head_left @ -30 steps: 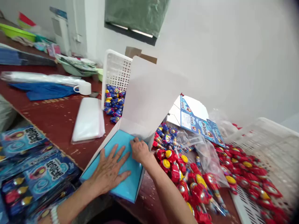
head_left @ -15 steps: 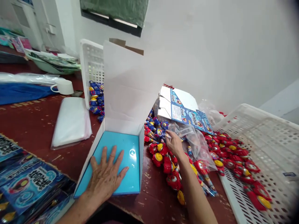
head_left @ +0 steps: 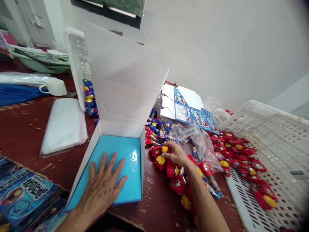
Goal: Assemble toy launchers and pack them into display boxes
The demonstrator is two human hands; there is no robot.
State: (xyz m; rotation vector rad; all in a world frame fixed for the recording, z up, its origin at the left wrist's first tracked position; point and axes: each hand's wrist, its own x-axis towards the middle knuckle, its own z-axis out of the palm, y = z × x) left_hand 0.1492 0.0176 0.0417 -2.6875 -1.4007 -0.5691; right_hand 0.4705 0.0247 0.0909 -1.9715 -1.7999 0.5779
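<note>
My left hand [head_left: 102,180] lies flat with its fingers spread on a blue panel [head_left: 131,174] inside a white cardboard box [head_left: 120,129]. The box's white lid [head_left: 127,83] stands upright at the back. To the right of the box, my right hand [head_left: 177,154] reaches into a pile of small plastic toys. Its thumb and fingers curl around a red toy with a yellow round part [head_left: 165,149]. The palm side of this hand is hidden. Blue toys [head_left: 163,133] lie just beyond it, and more red toys [head_left: 178,185] lie beneath the wrist.
A white plastic basket [head_left: 270,122] with red toys stands on the right. Behind the pile lie a clear bag [head_left: 202,145] and a printed carton [head_left: 185,106]. On the left are plastic sleeves [head_left: 64,125], a white mug [head_left: 55,87], printed packs [head_left: 24,190] and another basket [head_left: 74,64].
My right hand has moved from the blue toys nearer to me, onto a red one. The lid leans differently, and the view has shifted slightly. My left hand stays flat on the blue panel.
</note>
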